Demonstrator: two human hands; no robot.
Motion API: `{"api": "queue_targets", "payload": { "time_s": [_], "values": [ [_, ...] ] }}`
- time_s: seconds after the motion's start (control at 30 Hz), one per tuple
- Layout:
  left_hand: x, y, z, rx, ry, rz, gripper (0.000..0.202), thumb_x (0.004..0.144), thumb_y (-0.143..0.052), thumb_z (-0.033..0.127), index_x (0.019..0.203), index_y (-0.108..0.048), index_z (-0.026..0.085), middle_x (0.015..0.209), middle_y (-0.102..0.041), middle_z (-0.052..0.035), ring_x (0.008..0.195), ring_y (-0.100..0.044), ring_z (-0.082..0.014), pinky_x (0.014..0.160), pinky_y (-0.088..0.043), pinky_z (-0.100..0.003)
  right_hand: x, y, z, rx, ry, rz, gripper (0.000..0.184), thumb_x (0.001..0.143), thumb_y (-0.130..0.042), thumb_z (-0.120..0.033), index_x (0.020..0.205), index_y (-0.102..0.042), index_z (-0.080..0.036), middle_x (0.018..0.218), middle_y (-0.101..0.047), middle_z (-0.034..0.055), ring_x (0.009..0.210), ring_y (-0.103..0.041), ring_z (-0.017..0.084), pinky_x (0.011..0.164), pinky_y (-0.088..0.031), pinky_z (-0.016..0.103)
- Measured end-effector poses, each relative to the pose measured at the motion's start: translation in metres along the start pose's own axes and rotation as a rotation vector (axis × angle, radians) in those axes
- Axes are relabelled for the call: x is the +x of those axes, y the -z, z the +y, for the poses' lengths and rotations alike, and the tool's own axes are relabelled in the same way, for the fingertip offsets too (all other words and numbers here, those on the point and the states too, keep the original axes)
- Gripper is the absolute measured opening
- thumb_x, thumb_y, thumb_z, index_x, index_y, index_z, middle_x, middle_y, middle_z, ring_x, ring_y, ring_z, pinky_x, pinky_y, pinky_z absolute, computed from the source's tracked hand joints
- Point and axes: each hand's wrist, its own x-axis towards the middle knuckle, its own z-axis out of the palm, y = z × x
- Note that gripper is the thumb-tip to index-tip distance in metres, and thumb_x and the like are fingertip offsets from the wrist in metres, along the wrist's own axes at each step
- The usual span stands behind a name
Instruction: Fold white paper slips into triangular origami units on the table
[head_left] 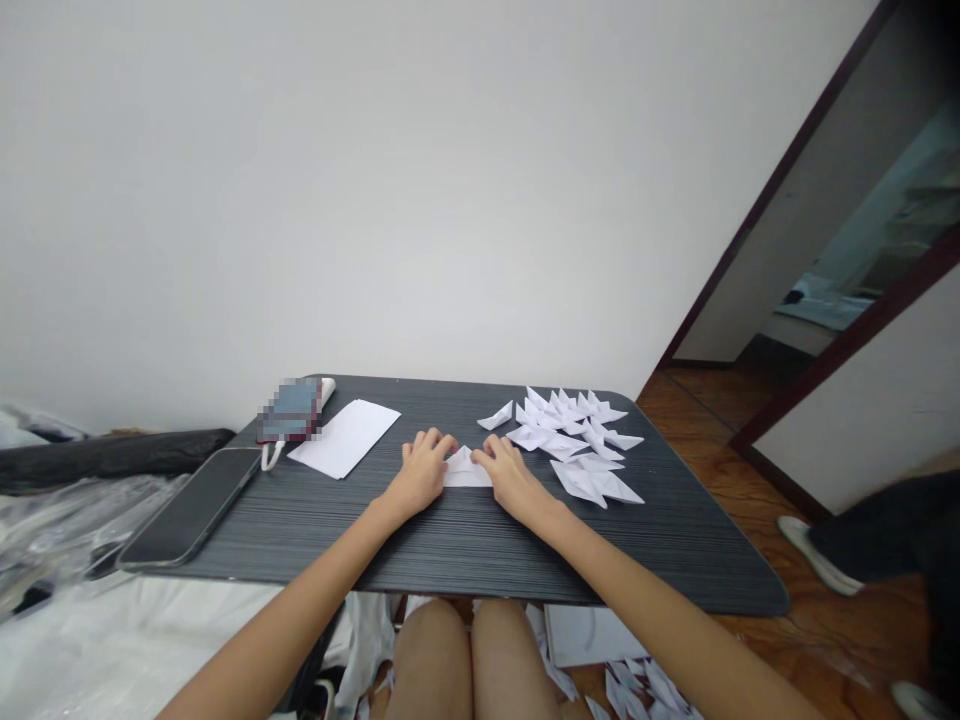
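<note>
Both hands rest on a small piece of white paper (pixel 466 468) lying on the dark table (pixel 450 540). My left hand (pixel 421 470) presses its fingertips on the paper's left side, fingers curled and close together. On the paper's right side my right hand (pixel 508 474) pinches down in the same way. The paper shows a pointed fold between the two hands. Just to the right lies a heap of several folded white paper boats (pixel 577 435).
A flat white sheet (pixel 345 437) and a blurred-out object (pixel 294 410) lie at the table's back left, with a black phone (pixel 193 505) near the left edge. More paper pieces (pixel 637 685) litter the wooden floor below. Someone's shoe (pixel 814 550) shows at the right.
</note>
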Motion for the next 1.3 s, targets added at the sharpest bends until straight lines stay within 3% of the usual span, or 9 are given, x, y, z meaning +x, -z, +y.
{"api": "queue_targets", "payload": {
  "time_s": [0.13, 0.3, 0.5, 0.63, 0.73, 0.83, 0.97, 1.13, 1.3],
  "values": [
    [-0.001, -0.001, 0.009, 0.005, -0.225, -0.087, 0.028, 0.071, -0.033, -0.001, 0.087, -0.050, 0.016, 0.090, -0.048, -0.0059, 0.085, -0.043, -0.0164, 0.075, -0.035, -0.029, -0.005, 0.001, -0.014, -0.101, 0.115, -0.077, 0.026, 0.080, -0.033, -0.006, 0.098, -0.050, -0.013, 0.091, -0.050, 0.0090, 0.086, -0.042, 0.019, 0.073, -0.037, 0.031],
    [-0.012, -0.002, 0.020, 0.196, -0.251, -0.089, 0.023, 0.078, -0.032, 0.008, 0.089, -0.052, 0.010, 0.088, -0.048, -0.0101, 0.081, -0.044, -0.0192, 0.074, -0.038, -0.031, -0.011, -0.001, -0.027, -0.198, 0.065, -0.095, 0.032, 0.079, -0.037, -0.009, 0.109, -0.046, -0.008, 0.093, -0.051, 0.0123, 0.088, -0.042, 0.022, 0.071, -0.038, 0.032],
    [-0.024, 0.005, 0.028, 0.284, -0.158, -0.092, 0.023, 0.077, -0.034, 0.010, 0.086, -0.055, 0.007, 0.089, -0.048, -0.0137, 0.085, -0.044, -0.0225, 0.068, -0.041, -0.031, -0.017, 0.001, -0.034, -0.261, -0.008, -0.121, 0.024, 0.077, -0.039, -0.008, 0.093, -0.057, -0.009, 0.093, -0.052, 0.0128, 0.087, -0.042, 0.023, 0.070, -0.038, 0.033],
    [-0.018, 0.010, 0.017, 0.180, -0.091, -0.073, 0.025, 0.080, -0.037, 0.020, 0.072, -0.058, 0.009, 0.083, -0.049, -0.0116, 0.083, -0.046, -0.0205, 0.074, -0.039, -0.032, -0.017, 0.005, -0.028, -0.252, -0.057, -0.120, 0.021, 0.076, -0.041, -0.009, 0.085, -0.060, -0.009, 0.090, -0.053, 0.0130, 0.087, -0.043, 0.023, 0.071, -0.036, 0.031],
    [-0.007, 0.008, 0.006, 0.043, -0.014, -0.072, 0.023, 0.078, -0.042, 0.023, 0.066, -0.058, 0.012, 0.076, -0.050, -0.0076, 0.076, -0.048, -0.0176, 0.072, -0.039, -0.029, -0.009, 0.004, -0.025, -0.219, -0.118, -0.076, 0.022, 0.079, -0.043, -0.022, 0.084, -0.060, -0.009, 0.089, -0.053, 0.0126, 0.087, -0.043, 0.022, 0.074, -0.034, 0.032],
    [0.006, 0.004, -0.002, -0.072, 0.088, -0.049, 0.013, 0.071, -0.053, 0.026, 0.073, -0.058, 0.013, 0.076, -0.051, -0.0058, 0.078, -0.048, -0.0177, 0.072, -0.038, -0.028, 0.005, -0.001, -0.024, -0.186, -0.212, -0.044, 0.022, 0.079, -0.045, -0.028, 0.081, -0.060, -0.011, 0.087, -0.054, 0.0113, 0.088, -0.044, 0.023, 0.077, -0.032, 0.034],
    [0.015, 0.003, -0.006, -0.125, 0.192, -0.118, 0.034, 0.065, -0.059, 0.031, 0.096, -0.056, 0.017, 0.086, -0.052, -0.0063, 0.087, -0.047, -0.0208, 0.077, -0.036, -0.032, 0.018, -0.008, -0.015, -0.047, -0.358, -0.039, 0.031, 0.072, -0.056, -0.032, 0.096, -0.053, -0.013, 0.095, -0.050, 0.0105, 0.092, -0.042, 0.022, 0.076, -0.030, 0.033],
    [0.014, 0.006, -0.004, -0.164, 0.284, -0.210, 0.028, 0.065, -0.056, 0.031, 0.092, -0.055, 0.022, 0.101, -0.050, -0.0054, 0.099, -0.041, -0.0252, 0.074, -0.035, -0.037, 0.025, -0.013, -0.001, 0.168, -0.437, -0.166, 0.034, 0.064, -0.062, -0.034, 0.093, -0.053, -0.018, 0.101, -0.044, 0.0076, 0.098, -0.038, 0.023, 0.076, -0.029, 0.032],
    [0.007, 0.011, 0.001, -0.275, 0.174, -0.147, 0.017, 0.071, -0.049, 0.027, 0.085, -0.050, 0.018, 0.088, -0.055, -0.0019, 0.085, -0.048, -0.0184, 0.073, -0.033, -0.034, 0.023, -0.005, 0.001, 0.210, -0.282, -0.115, 0.015, 0.069, -0.057, -0.026, 0.079, -0.053, -0.015, 0.087, -0.049, 0.0048, 0.089, -0.042, 0.020, 0.073, -0.029, 0.030]
  ]
}}
